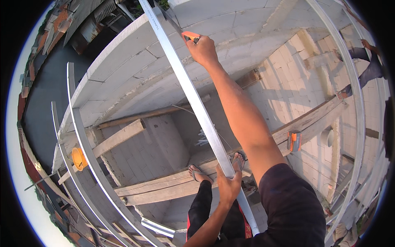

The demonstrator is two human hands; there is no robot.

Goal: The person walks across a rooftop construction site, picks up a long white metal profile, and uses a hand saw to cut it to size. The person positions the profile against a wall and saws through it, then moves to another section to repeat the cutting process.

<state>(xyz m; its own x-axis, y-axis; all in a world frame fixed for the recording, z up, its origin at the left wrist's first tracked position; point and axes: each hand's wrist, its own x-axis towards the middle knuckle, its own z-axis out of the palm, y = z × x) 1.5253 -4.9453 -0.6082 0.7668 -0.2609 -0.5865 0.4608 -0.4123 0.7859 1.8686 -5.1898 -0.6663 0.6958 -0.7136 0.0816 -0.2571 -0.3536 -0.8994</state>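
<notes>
A long silver metal channel [187,84] runs from the top of the view down past my legs. My left hand [229,186] is wrapped round its lower part, near my feet. At the end of my outstretched right arm, my right hand [202,50] grips the orange and black handle of a hand saw [190,36]. The saw's grey blade lies close beside the channel's far part, above the block wall [230,24]; I cannot tell whether its teeth touch the metal. My fingers hide part of the handle.
I stand in sandals on wooden planks [164,187] high above the floor. An orange and grey block-shaped thing [294,141] rests on the beam at right. More metal channels [88,150] stretch along the left, near a yellow rounded thing [79,159]. Another person [366,68] is at far right.
</notes>
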